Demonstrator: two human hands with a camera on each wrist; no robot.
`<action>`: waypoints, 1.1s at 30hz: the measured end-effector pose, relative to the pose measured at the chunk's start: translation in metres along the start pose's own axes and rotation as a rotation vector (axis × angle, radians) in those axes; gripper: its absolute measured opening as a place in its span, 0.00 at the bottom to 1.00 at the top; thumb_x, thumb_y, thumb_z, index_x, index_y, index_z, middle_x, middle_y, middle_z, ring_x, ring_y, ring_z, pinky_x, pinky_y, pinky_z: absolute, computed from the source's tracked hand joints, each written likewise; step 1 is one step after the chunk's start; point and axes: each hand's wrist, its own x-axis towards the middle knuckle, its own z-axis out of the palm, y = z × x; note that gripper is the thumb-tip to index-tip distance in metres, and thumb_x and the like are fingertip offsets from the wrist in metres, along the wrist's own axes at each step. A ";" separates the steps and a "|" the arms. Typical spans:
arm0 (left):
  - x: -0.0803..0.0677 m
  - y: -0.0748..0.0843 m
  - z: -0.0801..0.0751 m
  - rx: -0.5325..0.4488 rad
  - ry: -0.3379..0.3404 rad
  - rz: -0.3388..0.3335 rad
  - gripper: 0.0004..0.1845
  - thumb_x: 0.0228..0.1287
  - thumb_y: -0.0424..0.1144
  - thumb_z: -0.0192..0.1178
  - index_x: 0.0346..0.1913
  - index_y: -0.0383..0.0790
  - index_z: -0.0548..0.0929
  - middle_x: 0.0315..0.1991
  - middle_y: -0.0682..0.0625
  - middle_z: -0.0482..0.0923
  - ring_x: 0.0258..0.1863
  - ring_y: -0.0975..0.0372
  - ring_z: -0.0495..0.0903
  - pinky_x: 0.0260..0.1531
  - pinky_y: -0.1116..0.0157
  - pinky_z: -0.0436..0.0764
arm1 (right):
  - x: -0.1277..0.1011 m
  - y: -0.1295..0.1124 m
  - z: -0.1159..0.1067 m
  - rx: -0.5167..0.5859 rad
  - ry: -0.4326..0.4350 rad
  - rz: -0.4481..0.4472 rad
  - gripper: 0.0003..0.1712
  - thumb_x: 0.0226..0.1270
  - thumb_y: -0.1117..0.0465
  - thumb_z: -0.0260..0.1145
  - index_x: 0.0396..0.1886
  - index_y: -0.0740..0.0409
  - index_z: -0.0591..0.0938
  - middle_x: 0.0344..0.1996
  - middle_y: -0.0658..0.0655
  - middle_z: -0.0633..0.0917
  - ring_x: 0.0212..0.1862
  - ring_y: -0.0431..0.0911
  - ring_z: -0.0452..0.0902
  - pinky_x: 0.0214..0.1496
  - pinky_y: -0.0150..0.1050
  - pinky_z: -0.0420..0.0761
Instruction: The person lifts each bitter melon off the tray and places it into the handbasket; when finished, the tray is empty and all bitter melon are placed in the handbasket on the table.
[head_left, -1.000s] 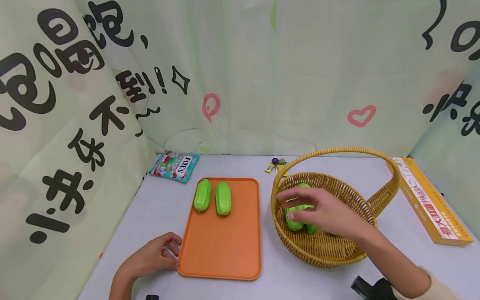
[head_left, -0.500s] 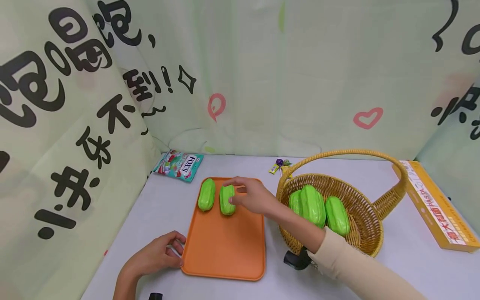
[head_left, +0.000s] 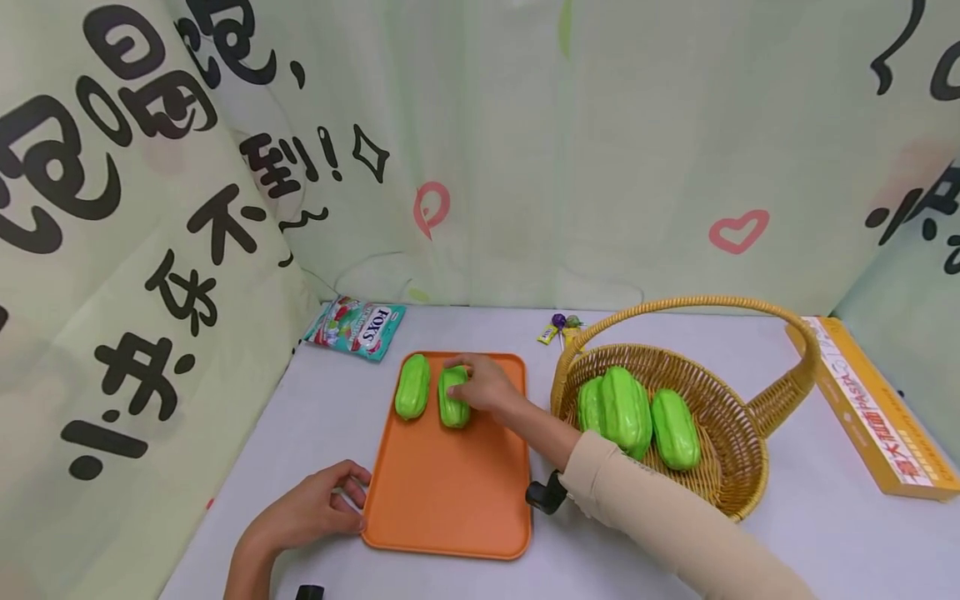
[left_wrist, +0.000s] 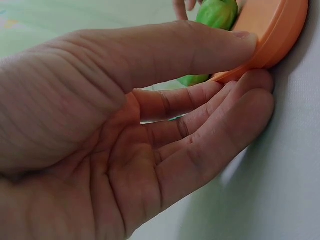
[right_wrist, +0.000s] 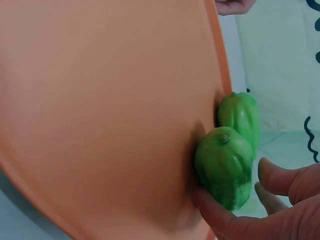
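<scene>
An orange tray (head_left: 450, 492) lies on the white table with two green gourds at its far end. My right hand (head_left: 480, 385) reaches over the tray and grips the right gourd (head_left: 452, 410); in the right wrist view the thumb (right_wrist: 220, 215) is under this gourd (right_wrist: 225, 167) and the fingers (right_wrist: 285, 175) curl past it. The left gourd (head_left: 412, 386) lies touching it, free. My left hand (head_left: 322, 510) pinches the tray's near-left corner, with the thumb (left_wrist: 200, 47) on top of the rim (left_wrist: 280, 30) and the fingers beneath.
A wicker basket (head_left: 723, 487) with a tall handle stands right of the tray and holds three more green gourds (head_left: 626, 408). A candy bag (head_left: 356, 327) and lollipops (head_left: 558, 327) lie at the back. A yellow box (head_left: 873, 408) lies far right. Printed curtains close in three sides.
My right hand left the basket holding nothing, crossed left to the tray and closed round the right gourd. The left hand has stayed on the tray's corner.
</scene>
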 end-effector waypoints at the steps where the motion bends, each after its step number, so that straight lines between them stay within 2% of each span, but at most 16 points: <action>1: 0.000 0.000 0.000 0.000 0.001 -0.001 0.25 0.54 0.34 0.73 0.53 0.34 0.75 0.37 0.47 0.77 0.35 0.54 0.80 0.35 0.64 0.78 | 0.001 0.001 0.001 0.004 0.006 0.006 0.25 0.65 0.71 0.67 0.62 0.59 0.79 0.63 0.68 0.73 0.63 0.60 0.69 0.42 0.42 0.78; 5: -0.001 0.001 0.000 0.002 0.006 -0.004 0.25 0.54 0.34 0.73 0.53 0.34 0.75 0.37 0.47 0.77 0.34 0.54 0.80 0.35 0.64 0.77 | 0.003 0.001 0.003 0.011 0.011 0.021 0.24 0.64 0.71 0.68 0.60 0.59 0.80 0.60 0.68 0.76 0.58 0.59 0.74 0.43 0.43 0.79; 10: -0.001 0.001 -0.001 0.001 0.011 -0.002 0.25 0.54 0.34 0.73 0.53 0.33 0.75 0.37 0.46 0.77 0.34 0.54 0.80 0.35 0.64 0.78 | 0.003 0.001 0.000 0.008 0.000 0.023 0.23 0.64 0.69 0.69 0.59 0.57 0.81 0.58 0.66 0.77 0.57 0.57 0.76 0.44 0.45 0.79; 13: -0.001 0.001 0.000 -0.001 0.010 0.002 0.25 0.54 0.33 0.73 0.53 0.33 0.75 0.37 0.47 0.77 0.34 0.54 0.80 0.35 0.64 0.78 | -0.001 -0.001 -0.004 0.043 -0.010 0.019 0.23 0.64 0.68 0.69 0.59 0.56 0.81 0.57 0.66 0.78 0.54 0.55 0.78 0.45 0.47 0.80; 19: -0.001 0.001 0.000 0.005 0.006 0.021 0.25 0.53 0.32 0.73 0.53 0.33 0.74 0.37 0.46 0.77 0.34 0.54 0.80 0.35 0.64 0.78 | -0.033 -0.017 -0.023 0.197 -0.096 -0.026 0.23 0.65 0.69 0.68 0.60 0.56 0.80 0.59 0.65 0.77 0.48 0.50 0.82 0.46 0.48 0.81; 22: 0.000 0.000 0.000 0.008 0.006 0.030 0.25 0.53 0.32 0.73 0.53 0.33 0.74 0.37 0.46 0.77 0.34 0.54 0.80 0.35 0.64 0.78 | -0.058 -0.027 -0.039 0.208 -0.148 -0.072 0.23 0.65 0.66 0.69 0.60 0.53 0.81 0.58 0.62 0.77 0.48 0.50 0.82 0.45 0.45 0.82; 27: -0.001 -0.003 0.000 0.004 0.004 0.027 0.25 0.54 0.32 0.72 0.53 0.33 0.74 0.37 0.46 0.77 0.34 0.54 0.80 0.35 0.65 0.78 | -0.108 -0.037 -0.075 0.076 -0.199 -0.175 0.23 0.64 0.60 0.71 0.60 0.44 0.81 0.58 0.54 0.78 0.50 0.48 0.82 0.46 0.45 0.81; 30: -0.001 -0.002 0.000 0.000 0.003 0.014 0.25 0.54 0.33 0.73 0.53 0.33 0.74 0.37 0.46 0.77 0.34 0.54 0.80 0.36 0.65 0.77 | -0.137 -0.036 -0.097 -0.058 -0.174 -0.232 0.23 0.64 0.55 0.71 0.60 0.39 0.81 0.56 0.50 0.80 0.51 0.47 0.81 0.47 0.45 0.80; 33: -0.001 -0.002 0.001 -0.007 0.003 0.004 0.25 0.54 0.33 0.73 0.53 0.33 0.74 0.37 0.46 0.77 0.34 0.53 0.80 0.35 0.65 0.77 | -0.162 -0.029 -0.120 -0.149 -0.125 -0.240 0.23 0.64 0.52 0.72 0.59 0.36 0.81 0.57 0.50 0.79 0.53 0.47 0.80 0.47 0.44 0.80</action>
